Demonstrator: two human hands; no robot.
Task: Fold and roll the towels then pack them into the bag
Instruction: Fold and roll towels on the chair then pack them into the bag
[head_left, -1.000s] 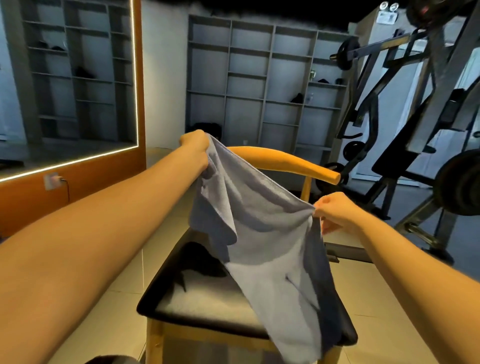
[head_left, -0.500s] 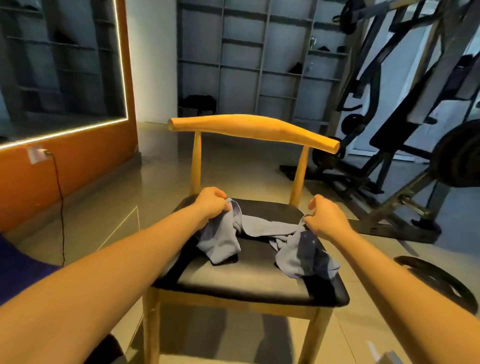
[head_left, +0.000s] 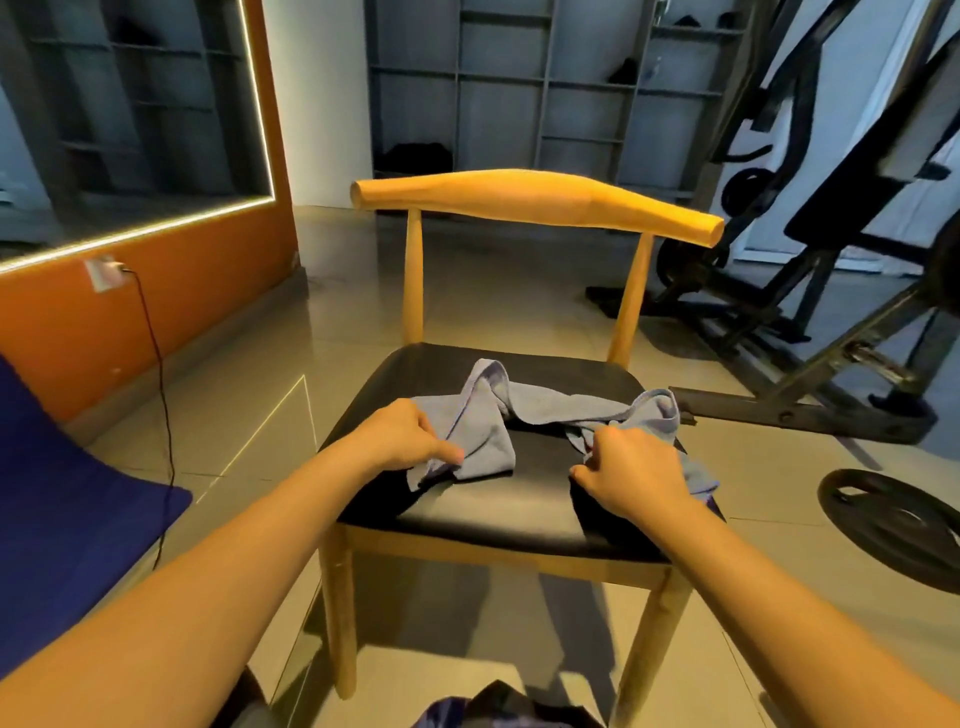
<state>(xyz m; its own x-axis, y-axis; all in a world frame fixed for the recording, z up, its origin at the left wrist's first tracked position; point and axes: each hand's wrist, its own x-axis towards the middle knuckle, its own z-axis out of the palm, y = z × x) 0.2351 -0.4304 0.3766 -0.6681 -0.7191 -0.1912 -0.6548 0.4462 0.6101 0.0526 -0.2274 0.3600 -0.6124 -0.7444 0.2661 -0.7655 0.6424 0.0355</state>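
Just one towel (head_left: 485, 431) in two hands (head_left: 410, 441) (head_left: 631, 467).

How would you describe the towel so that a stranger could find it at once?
Find the wooden chair in the middle of the view. The towel lies crumpled on its black seat, between the left hand and right hand, which grip its ends. It is the only pale blue-grey cloth there.
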